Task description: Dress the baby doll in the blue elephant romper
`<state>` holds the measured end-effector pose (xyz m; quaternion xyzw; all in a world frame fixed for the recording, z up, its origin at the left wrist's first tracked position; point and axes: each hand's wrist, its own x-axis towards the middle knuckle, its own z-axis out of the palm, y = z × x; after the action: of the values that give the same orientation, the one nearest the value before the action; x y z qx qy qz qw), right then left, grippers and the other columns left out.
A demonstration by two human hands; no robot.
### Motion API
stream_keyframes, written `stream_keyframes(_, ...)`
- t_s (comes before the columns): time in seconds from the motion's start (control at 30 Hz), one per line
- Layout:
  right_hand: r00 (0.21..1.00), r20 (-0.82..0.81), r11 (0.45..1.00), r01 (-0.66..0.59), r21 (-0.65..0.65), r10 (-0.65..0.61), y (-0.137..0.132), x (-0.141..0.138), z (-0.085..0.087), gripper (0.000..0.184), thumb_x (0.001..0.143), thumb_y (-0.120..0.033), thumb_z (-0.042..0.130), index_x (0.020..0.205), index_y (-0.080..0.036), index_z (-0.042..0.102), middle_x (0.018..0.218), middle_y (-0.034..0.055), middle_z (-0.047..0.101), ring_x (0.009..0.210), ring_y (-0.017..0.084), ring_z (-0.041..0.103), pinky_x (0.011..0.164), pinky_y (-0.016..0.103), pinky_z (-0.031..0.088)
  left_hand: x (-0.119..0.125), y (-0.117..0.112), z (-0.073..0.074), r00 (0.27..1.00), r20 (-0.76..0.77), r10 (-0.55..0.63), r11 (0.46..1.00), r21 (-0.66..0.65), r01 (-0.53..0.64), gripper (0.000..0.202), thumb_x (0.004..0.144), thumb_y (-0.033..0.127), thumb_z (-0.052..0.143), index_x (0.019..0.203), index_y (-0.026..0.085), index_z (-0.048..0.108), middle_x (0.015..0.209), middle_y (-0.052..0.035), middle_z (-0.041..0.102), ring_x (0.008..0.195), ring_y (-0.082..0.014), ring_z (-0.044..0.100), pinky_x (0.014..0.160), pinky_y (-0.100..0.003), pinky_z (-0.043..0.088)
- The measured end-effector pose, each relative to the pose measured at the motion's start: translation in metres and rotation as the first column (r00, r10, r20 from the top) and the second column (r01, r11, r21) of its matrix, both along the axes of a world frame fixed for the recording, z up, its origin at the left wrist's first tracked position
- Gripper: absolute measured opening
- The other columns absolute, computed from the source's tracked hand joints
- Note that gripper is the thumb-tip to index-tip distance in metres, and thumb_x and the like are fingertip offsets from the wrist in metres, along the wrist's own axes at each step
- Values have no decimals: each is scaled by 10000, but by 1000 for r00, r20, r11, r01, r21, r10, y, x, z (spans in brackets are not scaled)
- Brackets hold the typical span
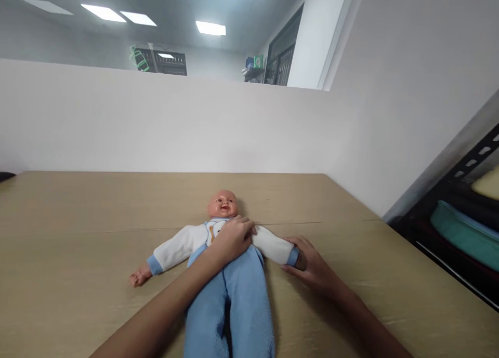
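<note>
A baby doll (225, 206) lies on its back on the wooden table, head towards the wall. It wears light blue trousers (245, 290) and a white top with a bird-like print, blue cuffs at the wrists. Across the doll's chest lies my left hand (235, 238), its fingers curled on the top near the shoulder of the sleeve (271, 243) on the right. My right hand (310, 263) is closed around that sleeve's blue cuff and the doll's hand, mostly hidden by my fingers. The doll's other arm (175, 248) stretches out to the left, untouched.
The wooden table (78, 264) meets a white wall (156, 119) with a window above it. At the right stands a black metal rack (440, 191) holding folded green fabric (463, 236) and a yellowish item. A dark object (5, 176) shows at the far left edge.
</note>
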<state>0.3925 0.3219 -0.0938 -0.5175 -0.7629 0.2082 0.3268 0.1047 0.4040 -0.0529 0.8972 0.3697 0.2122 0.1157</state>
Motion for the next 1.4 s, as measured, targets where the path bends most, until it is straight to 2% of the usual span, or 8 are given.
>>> stream_keyframes(0.17,983,-173,998,63,-32,-67,1,-17,-14,558,771,-409,861,1276,-248,688,1222,107,750,1133,331,689,1000,461,547,-1,4,-5,999,4,33,999,-3,-33,303,819,-8,530,989,198,672,1037,-85,735,1005,-245,684,887,-348,533)
stream_keyframes(0.37,882,-433,983,173,-62,-183,2,-44,-21,667,792,-399,850,1394,-254,602,1366,123,715,1204,310,700,1035,452,572,-1,1,1,997,-50,-62,998,-3,62,228,849,24,559,874,202,698,1032,-84,764,995,-247,683,907,-357,535)
stream_keyframes(0.63,895,-443,998,68,17,-53,12,-55,-19,725,853,-410,814,1522,-305,555,1482,110,630,1344,306,619,1141,467,519,-1,-3,5,988,-116,-99,994,32,103,200,907,100,570,881,212,733,1088,-78,787,1029,-268,649,953,-406,525)
stream_keyframes(0.9,917,-395,998,-37,52,54,32,-58,-31,556,813,-422,845,1324,-252,706,1200,83,640,1027,229,692,926,354,581,-2,-5,4,987,-131,-91,994,45,98,179,955,139,557,935,210,720,1122,-76,768,1081,-263,640,977,-398,516)
stream_keyframes(1.03,946,-323,996,-1,84,28,32,-60,-27,577,793,-336,854,1342,-250,701,1199,97,625,1085,251,671,978,390,562,-2,-5,3,983,-157,-92,993,52,102,181,971,155,541,953,207,714,1124,-85,755,1073,-264,637,980,-403,515)
stream_keyframes(1.17,963,-267,992,8,128,27,31,-60,-23,662,760,-264,864,1393,-259,669,1285,118,637,1236,294,628,1112,446,505,-2,-5,4,982,-172,-78,994,64,90,197,993,163,504,1014,198,697,1129,-96,741,1068,-271,632,989,-419,504)
stream_keyframes(1.3,954,-285,989,-48,143,87,26,-59,-23,784,810,-346,855,1521,-275,534,1438,130,582,1358,298,573,1192,460,458,-1,-14,15,994,-65,-91,992,87,96,251,1057,323,508,1238,198,629,1308,-118,687,1173,-297,599,1049,-466,465)
stream_keyframes(1.4,941,-325,987,-51,149,98,21,-59,-25,832,840,-387,835,1564,-278,439,1503,133,549,1426,307,527,1220,491,437,6,-26,26,984,106,-142,989,55,137,311,1045,453,576,1273,243,605,1317,-87,683,1189,-286,592,1059,-449,447)
